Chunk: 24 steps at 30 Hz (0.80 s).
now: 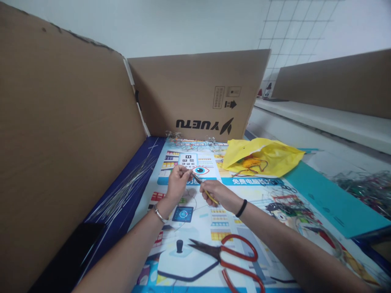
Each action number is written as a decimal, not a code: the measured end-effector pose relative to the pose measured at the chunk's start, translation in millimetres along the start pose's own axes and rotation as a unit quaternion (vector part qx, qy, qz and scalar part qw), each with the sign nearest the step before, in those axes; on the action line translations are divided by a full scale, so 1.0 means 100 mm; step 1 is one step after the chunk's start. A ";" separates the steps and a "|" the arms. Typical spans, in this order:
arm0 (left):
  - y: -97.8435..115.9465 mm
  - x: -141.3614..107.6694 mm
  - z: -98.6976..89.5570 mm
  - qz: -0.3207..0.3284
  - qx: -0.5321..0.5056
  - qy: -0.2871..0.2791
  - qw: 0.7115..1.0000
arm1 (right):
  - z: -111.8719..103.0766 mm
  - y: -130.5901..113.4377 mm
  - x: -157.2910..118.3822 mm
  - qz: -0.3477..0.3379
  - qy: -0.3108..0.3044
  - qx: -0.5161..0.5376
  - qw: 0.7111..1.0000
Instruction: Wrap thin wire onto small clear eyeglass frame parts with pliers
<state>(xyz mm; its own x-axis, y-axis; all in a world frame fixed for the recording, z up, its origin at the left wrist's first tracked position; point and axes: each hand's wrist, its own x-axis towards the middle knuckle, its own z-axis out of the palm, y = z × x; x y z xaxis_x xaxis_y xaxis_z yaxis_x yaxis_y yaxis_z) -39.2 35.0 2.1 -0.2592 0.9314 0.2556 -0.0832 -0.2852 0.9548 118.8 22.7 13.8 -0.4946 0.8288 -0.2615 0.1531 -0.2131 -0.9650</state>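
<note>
My right hand is closed around pliers with yellow handles. Their dark jaws point up and left and meet the fingertips of my left hand. Thumb and forefinger of that left hand pinch a thin wire, whose end is hidden at the jaws. A faint loop of this wire seems to hang below the hands over the printed sheet. Nearer to me lie scissors with red handles, their blades partly open and pointing left.
A bundle of straight wires lies at left near a dark flat object. Cardboard panels stand behind and at left. A yellow bag with orange cord, a teal sheet and tangled wire pieces are at right.
</note>
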 end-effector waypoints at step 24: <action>-0.07 0.00 -0.01 0.038 0.043 -0.005 0.998 | -0.01 0.00 0.00 0.011 -0.002 0.022 1.000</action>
<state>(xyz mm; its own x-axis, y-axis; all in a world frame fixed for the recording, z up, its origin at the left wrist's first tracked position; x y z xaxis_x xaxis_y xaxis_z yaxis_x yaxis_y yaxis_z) -39.2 37.2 -5.1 -0.2527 0.9097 0.3296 0.0188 -0.3359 0.9417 119.1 23.3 13.7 -0.4957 0.8211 -0.2828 0.1266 -0.2538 -0.9589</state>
